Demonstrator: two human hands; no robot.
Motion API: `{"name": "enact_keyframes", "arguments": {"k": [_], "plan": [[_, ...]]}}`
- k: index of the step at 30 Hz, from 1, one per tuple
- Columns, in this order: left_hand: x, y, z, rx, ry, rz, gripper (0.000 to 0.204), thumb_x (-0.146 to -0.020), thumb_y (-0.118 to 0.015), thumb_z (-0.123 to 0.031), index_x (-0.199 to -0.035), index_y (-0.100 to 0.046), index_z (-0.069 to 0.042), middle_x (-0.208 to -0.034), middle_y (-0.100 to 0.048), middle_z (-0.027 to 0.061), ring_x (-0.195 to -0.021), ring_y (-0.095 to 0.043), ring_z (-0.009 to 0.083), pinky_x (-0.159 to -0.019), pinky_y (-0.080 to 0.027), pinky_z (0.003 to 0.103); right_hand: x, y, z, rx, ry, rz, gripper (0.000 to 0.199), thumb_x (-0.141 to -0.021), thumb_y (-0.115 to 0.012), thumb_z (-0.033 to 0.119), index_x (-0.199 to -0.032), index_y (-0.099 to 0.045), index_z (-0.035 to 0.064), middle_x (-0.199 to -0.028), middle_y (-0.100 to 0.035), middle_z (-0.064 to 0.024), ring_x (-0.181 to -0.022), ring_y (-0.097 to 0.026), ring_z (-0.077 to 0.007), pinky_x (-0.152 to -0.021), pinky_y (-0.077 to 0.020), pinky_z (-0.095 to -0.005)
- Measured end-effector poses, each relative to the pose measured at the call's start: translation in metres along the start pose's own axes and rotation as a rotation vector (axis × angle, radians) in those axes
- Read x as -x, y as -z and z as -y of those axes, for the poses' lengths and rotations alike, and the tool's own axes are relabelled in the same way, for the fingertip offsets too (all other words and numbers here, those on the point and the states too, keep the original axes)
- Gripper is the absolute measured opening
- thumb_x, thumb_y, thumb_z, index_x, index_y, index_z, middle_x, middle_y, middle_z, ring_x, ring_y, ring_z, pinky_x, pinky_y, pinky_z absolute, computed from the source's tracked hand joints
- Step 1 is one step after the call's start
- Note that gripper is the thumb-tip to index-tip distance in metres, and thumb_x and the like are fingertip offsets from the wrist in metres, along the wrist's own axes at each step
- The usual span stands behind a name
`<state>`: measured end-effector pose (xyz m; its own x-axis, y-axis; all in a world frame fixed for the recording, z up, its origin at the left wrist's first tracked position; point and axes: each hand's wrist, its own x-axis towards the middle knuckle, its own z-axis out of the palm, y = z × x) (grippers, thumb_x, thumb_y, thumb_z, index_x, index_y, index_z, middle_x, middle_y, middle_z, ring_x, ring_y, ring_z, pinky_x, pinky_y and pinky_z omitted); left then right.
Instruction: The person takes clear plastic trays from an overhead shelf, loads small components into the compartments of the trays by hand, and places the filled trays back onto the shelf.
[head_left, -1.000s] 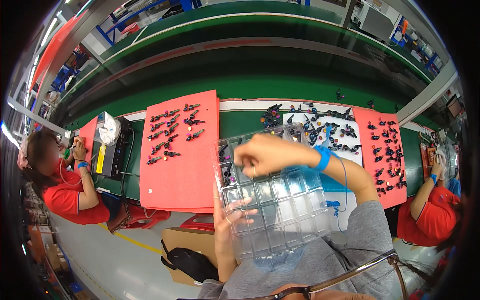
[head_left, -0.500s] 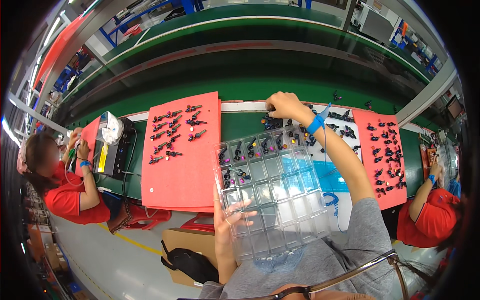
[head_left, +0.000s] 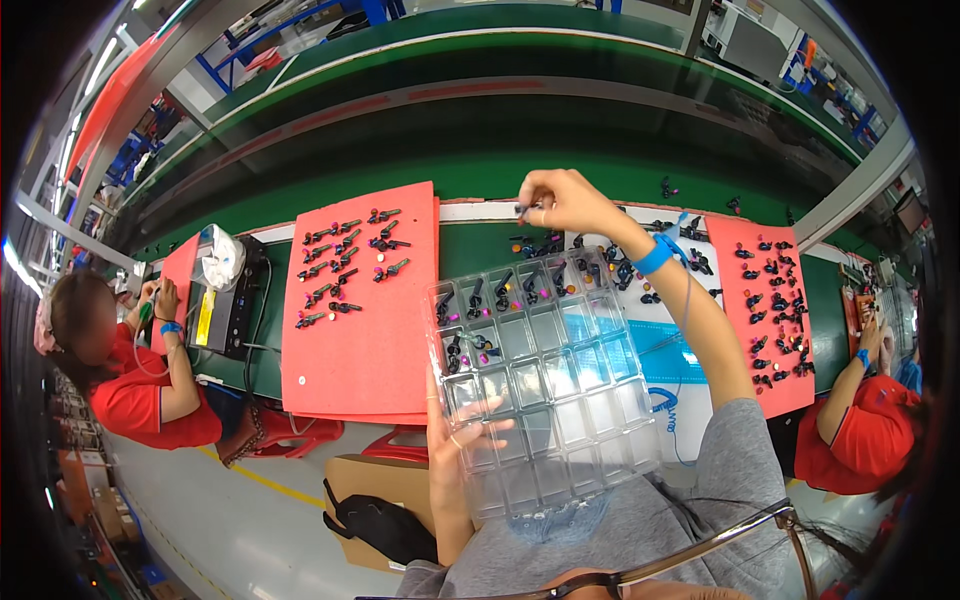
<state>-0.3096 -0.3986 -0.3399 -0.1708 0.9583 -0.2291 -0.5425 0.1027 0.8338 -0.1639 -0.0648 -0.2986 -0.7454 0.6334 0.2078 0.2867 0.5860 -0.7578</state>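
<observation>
Right hand (head_left: 568, 200): fingertips closed on a small dark part (head_left: 523, 209), raised beyond the tray's far edge. Only one end of the part shows; the fingers cover the rest, so its full shape cannot be read. A blue wrist strap (head_left: 655, 255) sits just behind this hand.

Left hand (head_left: 468, 432): holding the clear compartment tray (head_left: 575, 412) by its left side, thumb along the edge, fingers spread underneath and seen through the plastic. Glare and ribs blur where the fingertips touch. The tray lies below the right hand, its near end over the grey shirt (head_left: 640, 530).

Tray contents: dark parts with coloured ends in the row nearest the right hand; more in the next row, on the left-hand side. They overlap; exact count uncertain.

Just below the right hand: a loose cluster (head_left: 540, 245) on the table, near the tray's far edge. Right of it, further parts on a white sheet (head_left: 692, 402), some masked by the right forearm.

Left of both hands: a red foam sheet (head_left: 350, 375) bearing parts. Beyond the right forearm: a second foam sheet (head_left: 738, 345), also bearing parts.

Eyeglasses (head_left: 700, 541) cross below the left hand, cut off by the lower edge.
</observation>
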Motion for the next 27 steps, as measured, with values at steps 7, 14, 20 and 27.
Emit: {"name": "enact_keyframes", "arguments": {"k": [7,14,20,27], "plan": [[-0.003,-0.003,-0.001,-0.002,0.014,-0.004,0.096,-0.08,-0.055,-0.006,-0.148,0.012,-0.022,-0.113,-0.058,0.0288,-0.089,-0.066,0.0372,-0.062,-0.059,0.038,0.054,-0.015,0.092,0.002,0.232,0.508,0.012,-0.074,-0.064,0.014,-0.084,-0.061,0.0072,-0.064,-0.059,-0.0051,-0.055,-0.058,-0.0175,-0.052,-0.0435,-0.0311],[-0.002,-0.003,-0.001,0.003,0.008,0.004,0.097,-0.08,-0.056,-0.006,-0.147,0.012,-0.021,-0.113,-0.058,0.0286,-0.089,-0.067,0.0373,-0.062,-0.059,0.038,0.064,-0.027,0.093,0.178,0.366,0.461,0.018,-0.076,-0.065,0.013,-0.093,-0.063,0.0081,-0.083,-0.065,-0.007,-0.071,-0.062,-0.0266,-0.063,-0.0474,-0.0372],[-0.004,-0.007,-0.001,0.011,0.02,0.017,0.097,-0.079,-0.054,-0.005,-0.147,0.013,-0.021,-0.114,-0.058,0.0282,-0.089,-0.066,0.0373,-0.062,-0.059,0.038,0.052,-0.052,0.097,0.178,0.517,0.401,0.022,-0.076,-0.067,0.015,-0.098,-0.064,0.0107,-0.093,-0.061,-0.0079,-0.08,-0.063,-0.0286,-0.066,-0.05,-0.0389],[-0.002,-0.005,0.0,0.031,0.021,-0.002,0.097,-0.078,-0.053,-0.004,-0.147,0.013,-0.021,-0.114,-0.058,0.0283,-0.089,-0.067,0.0371,-0.063,-0.059,0.038,0.063,-0.063,0.084,0.358,0.499,0.368,0.022,-0.083,-0.063,0.023,-0.1,-0.063,0.0108,-0.092,-0.057,-0.0065,-0.087,-0.059,-0.025,-0.065,-0.0509,-0.0377]]}}
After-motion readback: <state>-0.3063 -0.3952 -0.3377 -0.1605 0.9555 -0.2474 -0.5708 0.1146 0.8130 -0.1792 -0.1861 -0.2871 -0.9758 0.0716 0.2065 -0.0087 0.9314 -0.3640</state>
